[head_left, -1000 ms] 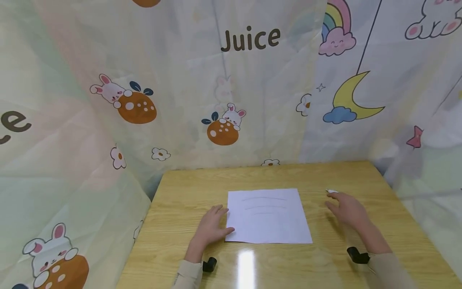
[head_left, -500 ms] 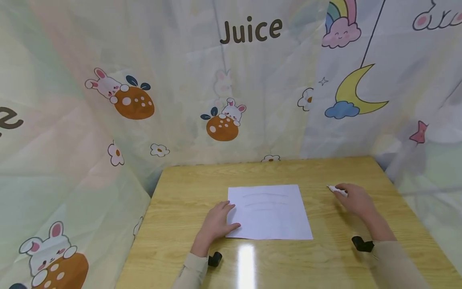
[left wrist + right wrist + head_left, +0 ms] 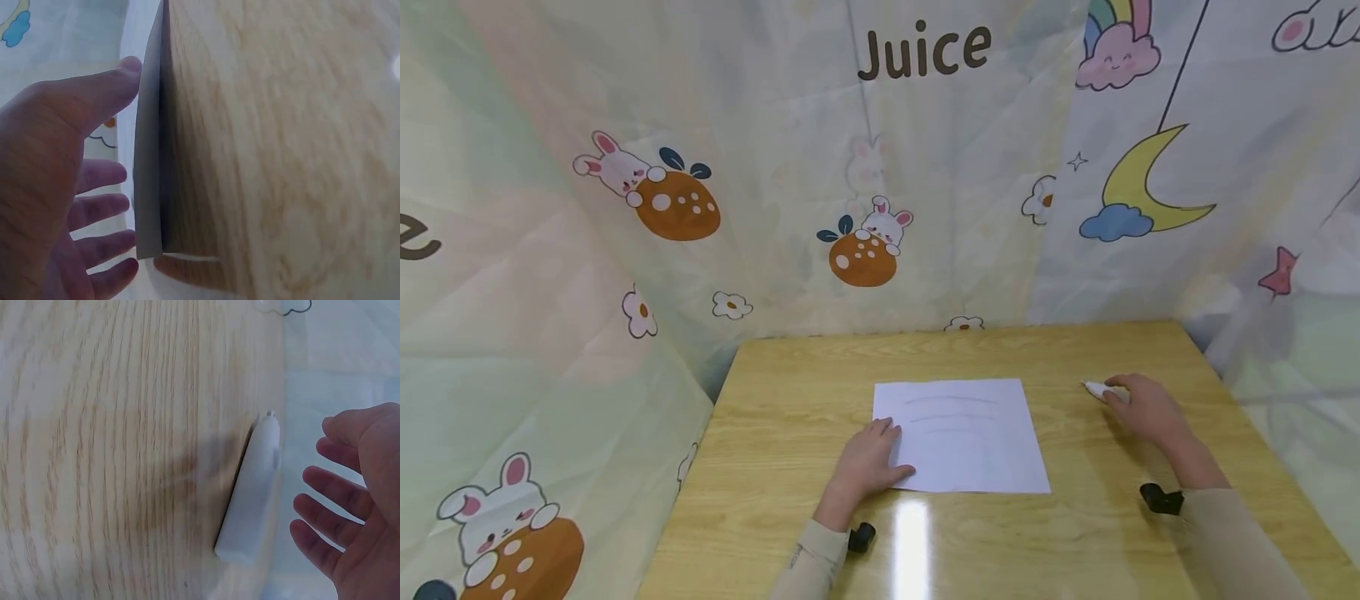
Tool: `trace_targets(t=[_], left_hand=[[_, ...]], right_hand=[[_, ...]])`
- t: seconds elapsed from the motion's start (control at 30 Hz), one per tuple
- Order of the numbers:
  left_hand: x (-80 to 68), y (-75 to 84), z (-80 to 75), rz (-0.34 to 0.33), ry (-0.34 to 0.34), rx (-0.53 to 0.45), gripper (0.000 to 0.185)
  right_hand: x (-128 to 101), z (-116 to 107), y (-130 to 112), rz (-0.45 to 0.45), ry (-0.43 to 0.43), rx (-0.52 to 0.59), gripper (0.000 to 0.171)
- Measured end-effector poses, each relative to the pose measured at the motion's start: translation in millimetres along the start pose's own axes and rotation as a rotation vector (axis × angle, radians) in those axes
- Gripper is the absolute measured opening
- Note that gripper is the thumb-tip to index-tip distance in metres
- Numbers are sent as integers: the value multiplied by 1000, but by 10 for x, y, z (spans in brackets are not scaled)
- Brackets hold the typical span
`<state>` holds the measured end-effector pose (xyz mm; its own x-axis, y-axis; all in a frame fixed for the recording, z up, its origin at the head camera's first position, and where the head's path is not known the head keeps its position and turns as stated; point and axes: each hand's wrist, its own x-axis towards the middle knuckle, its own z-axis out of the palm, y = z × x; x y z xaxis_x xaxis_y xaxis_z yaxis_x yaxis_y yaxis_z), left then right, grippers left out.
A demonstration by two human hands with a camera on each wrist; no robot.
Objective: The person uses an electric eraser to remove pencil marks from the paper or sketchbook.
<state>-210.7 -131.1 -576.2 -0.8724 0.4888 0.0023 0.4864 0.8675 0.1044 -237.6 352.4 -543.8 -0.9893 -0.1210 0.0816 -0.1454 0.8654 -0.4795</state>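
A white sheet of paper (image 3: 970, 458) with several faint curved lines lies on the table. My left hand (image 3: 867, 458) reaches over its left edge, fingers spread and thumb near the front edge. In the left wrist view that hand (image 3: 56, 169) is beside the paper's edge (image 3: 149, 175), which stands slightly off the wood. At the right, a slim white stick-shaped object (image 3: 1099, 391) with a small tip lies on the table, its kind unclear. My right hand (image 3: 1150, 412) hovers over it. In the right wrist view the loosely bent fingers are apart from the white object (image 3: 250, 494).
The wooden table (image 3: 797, 383) ends at a printed fabric curtain (image 3: 955, 250) behind and at both sides. Black wrist cameras sit at the left wrist (image 3: 861, 537) and the right wrist (image 3: 1161, 498). A bright reflection shows on the table before the paper.
My left hand has slid right, farther over the paper. The right hand has shifted to the right, and more of the white object shows. The head view has tilted slightly down.
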Motion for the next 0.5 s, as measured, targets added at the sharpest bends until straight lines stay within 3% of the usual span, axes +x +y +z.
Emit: trace_targets(t=[0.27, 0.5], left_hand=[[9, -20, 53, -31, -11, 3, 81], [-6, 3, 48, -74, -20, -15, 79]], right_hand=[[50, -46, 181, 19, 16, 7, 45], [94, -31, 215, 49, -35, 14, 54]])
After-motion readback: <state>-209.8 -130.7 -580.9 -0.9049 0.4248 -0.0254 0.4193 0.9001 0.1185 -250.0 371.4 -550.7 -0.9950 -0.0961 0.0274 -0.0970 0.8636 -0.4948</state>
